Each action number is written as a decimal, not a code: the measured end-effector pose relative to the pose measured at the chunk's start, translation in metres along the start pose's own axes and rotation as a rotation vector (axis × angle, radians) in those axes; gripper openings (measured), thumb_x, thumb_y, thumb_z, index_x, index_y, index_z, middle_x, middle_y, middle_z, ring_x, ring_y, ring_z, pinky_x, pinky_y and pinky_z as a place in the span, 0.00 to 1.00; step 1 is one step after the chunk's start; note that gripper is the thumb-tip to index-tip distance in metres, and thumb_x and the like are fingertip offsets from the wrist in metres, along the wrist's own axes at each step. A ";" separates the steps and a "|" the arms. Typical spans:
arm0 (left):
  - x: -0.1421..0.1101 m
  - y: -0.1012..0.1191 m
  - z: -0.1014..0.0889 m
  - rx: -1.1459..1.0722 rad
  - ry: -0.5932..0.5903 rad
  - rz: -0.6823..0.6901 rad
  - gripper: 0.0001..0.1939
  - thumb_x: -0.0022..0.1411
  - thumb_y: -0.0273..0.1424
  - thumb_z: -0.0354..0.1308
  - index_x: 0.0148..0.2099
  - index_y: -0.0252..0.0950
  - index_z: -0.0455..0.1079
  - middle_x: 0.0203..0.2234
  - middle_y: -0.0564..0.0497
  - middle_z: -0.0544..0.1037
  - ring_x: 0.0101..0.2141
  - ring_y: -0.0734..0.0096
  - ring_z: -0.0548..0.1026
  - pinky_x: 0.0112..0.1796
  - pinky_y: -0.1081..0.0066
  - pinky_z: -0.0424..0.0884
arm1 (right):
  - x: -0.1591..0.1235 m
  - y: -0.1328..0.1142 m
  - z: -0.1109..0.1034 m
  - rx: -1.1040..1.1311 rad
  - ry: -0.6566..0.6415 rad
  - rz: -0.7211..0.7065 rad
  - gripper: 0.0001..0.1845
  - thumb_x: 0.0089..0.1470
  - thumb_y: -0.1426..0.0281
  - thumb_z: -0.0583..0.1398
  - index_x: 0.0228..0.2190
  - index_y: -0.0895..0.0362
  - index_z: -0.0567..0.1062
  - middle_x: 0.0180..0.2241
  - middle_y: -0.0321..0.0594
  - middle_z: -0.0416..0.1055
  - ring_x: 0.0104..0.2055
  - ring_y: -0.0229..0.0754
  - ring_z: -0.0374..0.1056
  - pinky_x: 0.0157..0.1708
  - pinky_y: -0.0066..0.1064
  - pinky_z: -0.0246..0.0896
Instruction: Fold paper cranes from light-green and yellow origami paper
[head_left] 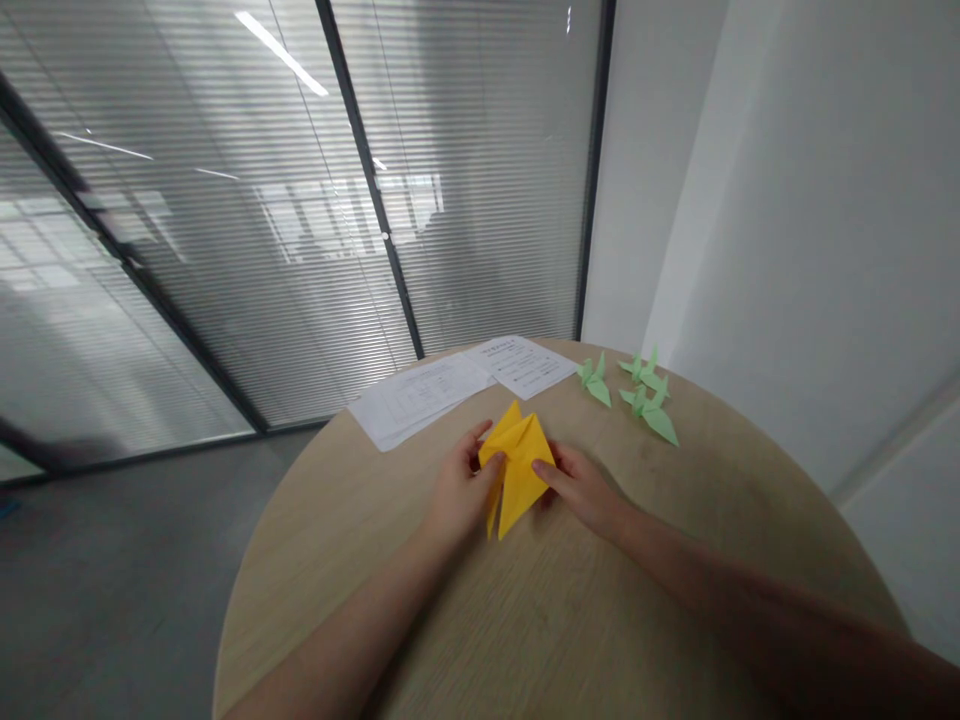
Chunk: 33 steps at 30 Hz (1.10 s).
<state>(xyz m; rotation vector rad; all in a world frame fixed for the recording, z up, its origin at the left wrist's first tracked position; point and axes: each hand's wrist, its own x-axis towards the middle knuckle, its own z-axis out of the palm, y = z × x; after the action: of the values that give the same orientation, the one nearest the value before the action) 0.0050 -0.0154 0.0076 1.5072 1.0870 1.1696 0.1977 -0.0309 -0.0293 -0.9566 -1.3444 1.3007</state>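
Note:
A partly folded piece of yellow origami paper is held up over the middle of the round table. It has pointed flaps at its top and two narrow points hanging down with a slit between them. My left hand grips its left edge, thumb on the front face. On the right edge my right hand pinches it, thumb in front and the other fingers behind, mostly hidden by the paper.
Three green paper cranes rest on the wooden table at the back right. White printed sheets overlap along the far edge. Beyond stands a glass partition with blinds; a white wall rises at right.

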 end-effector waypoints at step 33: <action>0.000 0.003 0.001 0.139 0.029 0.039 0.15 0.56 0.31 0.66 0.47 0.36 0.78 0.40 0.43 0.85 0.40 0.55 0.83 0.41 0.61 0.78 | 0.000 -0.005 0.001 -0.014 0.036 -0.003 0.17 0.60 0.51 0.60 0.41 0.50 0.77 0.42 0.42 0.78 0.42 0.47 0.75 0.29 0.32 0.71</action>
<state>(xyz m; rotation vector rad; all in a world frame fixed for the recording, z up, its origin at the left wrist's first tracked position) 0.0059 -0.0161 0.0104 1.6286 1.1844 1.1660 0.1975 -0.0318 -0.0239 -0.9826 -1.3290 1.2676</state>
